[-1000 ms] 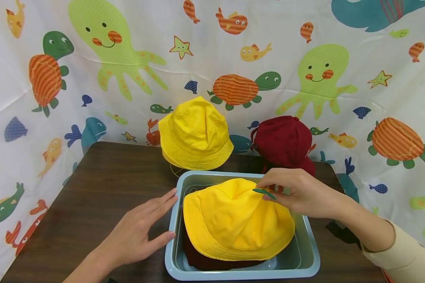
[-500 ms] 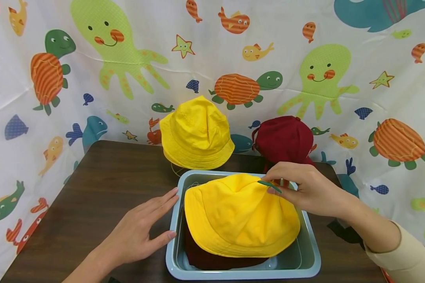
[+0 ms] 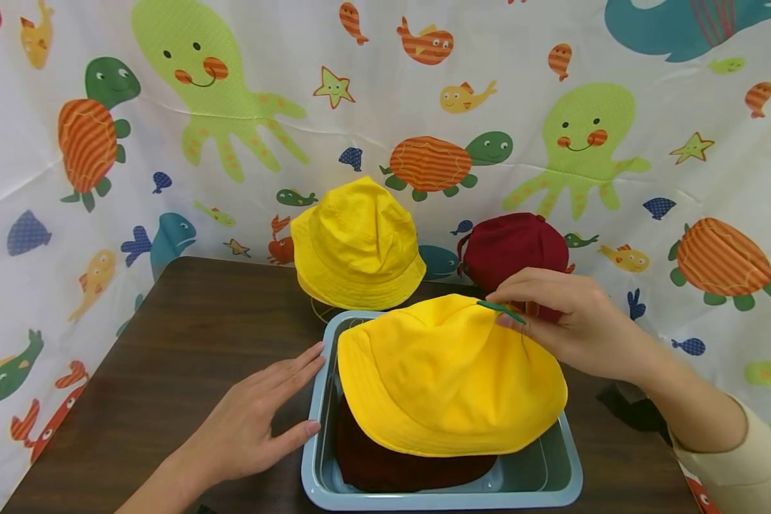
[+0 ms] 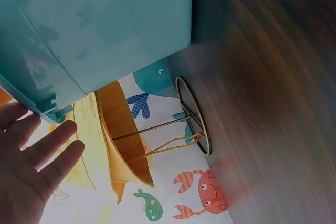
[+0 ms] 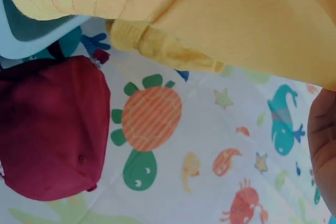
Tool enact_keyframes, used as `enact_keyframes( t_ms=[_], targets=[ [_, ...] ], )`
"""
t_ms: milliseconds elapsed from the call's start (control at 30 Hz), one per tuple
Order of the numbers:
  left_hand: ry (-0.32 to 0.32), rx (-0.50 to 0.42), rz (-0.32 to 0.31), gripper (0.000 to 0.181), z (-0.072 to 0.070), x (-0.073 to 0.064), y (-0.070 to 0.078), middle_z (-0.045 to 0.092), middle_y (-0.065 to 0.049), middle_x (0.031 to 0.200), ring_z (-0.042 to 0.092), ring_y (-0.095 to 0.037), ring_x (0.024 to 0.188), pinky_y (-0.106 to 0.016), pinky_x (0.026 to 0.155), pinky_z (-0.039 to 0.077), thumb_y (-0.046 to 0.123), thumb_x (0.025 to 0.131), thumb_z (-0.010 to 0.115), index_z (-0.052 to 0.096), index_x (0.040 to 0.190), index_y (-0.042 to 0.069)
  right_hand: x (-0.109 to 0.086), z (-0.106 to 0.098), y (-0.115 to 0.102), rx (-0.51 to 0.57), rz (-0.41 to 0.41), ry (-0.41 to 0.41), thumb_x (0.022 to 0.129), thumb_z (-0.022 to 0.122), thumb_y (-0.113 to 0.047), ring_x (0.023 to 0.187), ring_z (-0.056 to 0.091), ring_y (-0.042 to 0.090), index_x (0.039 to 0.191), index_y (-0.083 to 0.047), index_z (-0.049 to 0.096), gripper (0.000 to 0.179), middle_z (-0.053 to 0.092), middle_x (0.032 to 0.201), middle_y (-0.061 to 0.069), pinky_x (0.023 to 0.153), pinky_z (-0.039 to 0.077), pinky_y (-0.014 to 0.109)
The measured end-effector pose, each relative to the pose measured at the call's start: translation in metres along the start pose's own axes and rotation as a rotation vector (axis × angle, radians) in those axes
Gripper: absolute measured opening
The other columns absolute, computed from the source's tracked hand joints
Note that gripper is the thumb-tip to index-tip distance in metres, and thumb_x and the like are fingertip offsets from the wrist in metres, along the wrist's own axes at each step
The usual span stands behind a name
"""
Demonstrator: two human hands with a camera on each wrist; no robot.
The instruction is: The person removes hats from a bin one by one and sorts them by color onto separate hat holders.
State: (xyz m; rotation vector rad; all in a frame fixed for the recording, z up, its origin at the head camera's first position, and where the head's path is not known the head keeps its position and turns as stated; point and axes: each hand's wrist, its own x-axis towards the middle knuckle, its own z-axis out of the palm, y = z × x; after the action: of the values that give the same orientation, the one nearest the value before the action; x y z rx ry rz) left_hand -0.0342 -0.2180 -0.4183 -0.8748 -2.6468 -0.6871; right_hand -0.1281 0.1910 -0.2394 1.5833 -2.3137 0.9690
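Note:
My right hand (image 3: 568, 321) pinches a yellow bucket hat (image 3: 443, 378) by its crown, where a green leaf-like piece (image 3: 501, 310) shows. The hat hangs tilted over a light blue basin (image 3: 437, 501), its brim covering part of the inside. Under it, a dark red-brown cloth item (image 3: 411, 464), perhaps a cap, lies in the basin. With fingers extended, my left hand (image 3: 250, 421) touches the basin's left rim. The left wrist view shows that hand's fingers (image 4: 58, 145) at the basin wall (image 4: 115, 30). In the right wrist view the hat's fabric (image 5: 236, 30) fills the top.
Behind the basin, another yellow bucket hat (image 3: 360, 246) sits on a wire stand (image 4: 191, 116). A dark red cap (image 3: 514, 250) stands to its right, partly behind my right hand. A sea-animal curtain (image 3: 244, 200) backs the dark wooden table (image 3: 186, 343).
My right hand has lifted the yellow bucket hat upward and slightly right. More of the red-brown cloth below it shows. My left hand has stayed at the rim.

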Motion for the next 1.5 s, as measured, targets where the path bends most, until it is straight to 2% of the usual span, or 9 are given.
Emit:
enact_keyframes(
  t_ms=[67,167,233,467,700,800,967,1267,1500],
  targets=[
    [0.004,-0.001,0.004,0.081,0.0,0.0,0.0,0.039,0.002,0.167,0.056,-0.02,0.137,-0.053,0.1,0.056,0.038,0.091,0.076,0.042,0.162,0.016,0.003,-0.002,0.0,-0.005,-0.008,0.021,0.099,0.073,-0.011,0.083,0.059,0.008,0.111,-0.008,0.075,0.013,0.074,0.105,-0.001,0.068,0.049,0.018],
    [0.007,0.0,0.005,0.081,0.0,0.0,0.0,0.039,0.002,0.167,0.057,-0.02,0.137,-0.053,0.099,0.056,0.038,0.091,0.077,0.042,0.162,0.016,0.008,-0.004,0.0,-0.022,-0.038,0.067,0.104,0.063,-0.033,0.082,0.058,0.009,0.111,-0.006,0.075,0.031,0.074,0.103,0.001,0.07,0.049,0.018],
    [0.007,-0.002,0.003,0.081,0.0,0.0,0.0,0.04,0.002,0.167,0.057,-0.02,0.137,-0.053,0.099,0.056,0.038,0.091,0.077,0.042,0.162,0.017,0.01,-0.004,0.001,-0.039,-0.059,0.102,0.104,0.063,-0.035,0.081,0.058,0.011,0.11,-0.004,0.076,0.035,0.075,0.101,0.003,0.07,0.049,0.017],
    [0.019,-0.005,0.016,0.083,-0.001,0.0,0.001,0.04,0.001,0.166,0.057,-0.021,0.136,-0.054,0.098,0.056,0.038,0.091,0.077,0.042,0.162,0.017,0.016,-0.011,0.002,-0.074,0.011,0.139,0.101,0.064,-0.043,0.082,0.059,0.01,0.112,0.0,0.075,0.046,0.075,0.102,0.005,0.072,0.05,0.017],
    [0.012,-0.01,0.01,0.082,-0.001,0.0,0.001,0.04,0.001,0.166,0.056,-0.021,0.137,-0.053,0.099,0.056,0.038,0.091,0.077,0.042,0.162,0.017,0.023,-0.01,0.004,-0.045,-0.019,0.215,0.101,0.067,-0.039,0.085,0.062,0.012,0.111,0.001,0.076,0.043,0.076,0.102,0.008,0.077,0.052,0.017],
    [0.008,-0.012,0.005,0.082,-0.001,0.001,0.0,0.039,0.002,0.167,0.056,-0.021,0.137,-0.053,0.099,0.056,0.038,0.091,0.077,0.042,0.162,0.017,0.026,-0.01,0.005,-0.027,-0.025,0.255,0.1,0.071,-0.03,0.084,0.061,0.012,0.11,0.001,0.076,0.033,0.076,0.101,0.008,0.076,0.051,0.018],
    [0.009,-0.018,0.002,0.082,-0.001,0.0,0.0,0.039,0.003,0.167,0.056,-0.02,0.137,-0.054,0.099,0.056,0.039,0.091,0.077,0.041,0.162,0.017,0.031,-0.01,0.008,-0.022,0.025,0.305,0.094,0.077,-0.006,0.081,0.06,0.011,0.11,0.005,0.076,0.019,0.075,0.102,0.009,0.07,0.05,0.018],
    [0.032,-0.018,0.029,0.081,0.0,0.001,0.001,0.041,0.0,0.166,0.056,-0.02,0.137,-0.053,0.099,0.056,0.037,0.091,0.077,0.044,0.161,0.015,0.044,-0.013,0.015,-0.006,0.089,0.47,0.09,0.076,0.007,0.085,0.066,0.009,0.11,0.015,0.072,0.022,0.075,0.107,-0.001,0.078,0.057,0.018],
    [0.021,-0.017,0.024,0.081,-0.001,0.001,0.001,0.04,0.001,0.167,0.056,-0.02,0.138,-0.054,0.099,0.056,0.038,0.091,0.077,0.043,0.161,0.016,0.055,-0.014,0.021,0.002,0.139,0.582,0.093,0.069,0.014,0.083,0.07,0.009,0.114,0.016,0.07,0.022,0.076,0.107,0.008,0.08,0.059,0.019]
  ],
)
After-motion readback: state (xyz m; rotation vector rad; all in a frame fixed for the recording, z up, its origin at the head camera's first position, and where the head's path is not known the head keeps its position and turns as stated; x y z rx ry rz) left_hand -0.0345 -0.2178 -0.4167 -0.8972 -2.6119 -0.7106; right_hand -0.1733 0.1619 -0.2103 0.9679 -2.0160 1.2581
